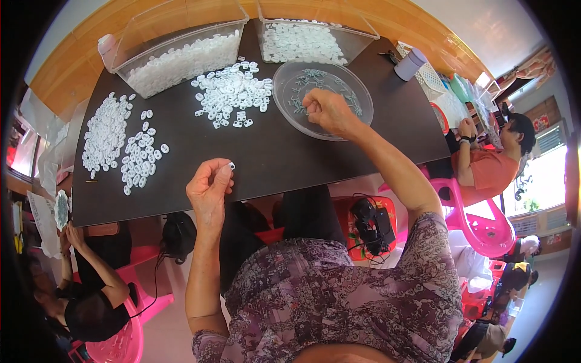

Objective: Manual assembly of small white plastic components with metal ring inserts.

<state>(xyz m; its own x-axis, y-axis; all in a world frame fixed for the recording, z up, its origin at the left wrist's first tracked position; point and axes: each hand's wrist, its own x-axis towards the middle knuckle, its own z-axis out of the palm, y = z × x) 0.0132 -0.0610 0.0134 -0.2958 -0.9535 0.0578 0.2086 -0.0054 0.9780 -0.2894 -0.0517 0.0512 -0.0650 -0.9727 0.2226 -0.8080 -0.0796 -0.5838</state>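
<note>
The white holed plastic piece (pixel 232 166), pinched in the left hand (pixel 209 187) over the dark table (pixel 284 158), is judged light, stiff and best gripped by its rim; the right hand's (pixel 330 112) hold cannot be told.

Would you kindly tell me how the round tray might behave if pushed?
The tray would probably slide rather than tip, being wide and low. It looks like clear plastic, so likely light. The grey pieces lie loose inside and may shift.
</note>
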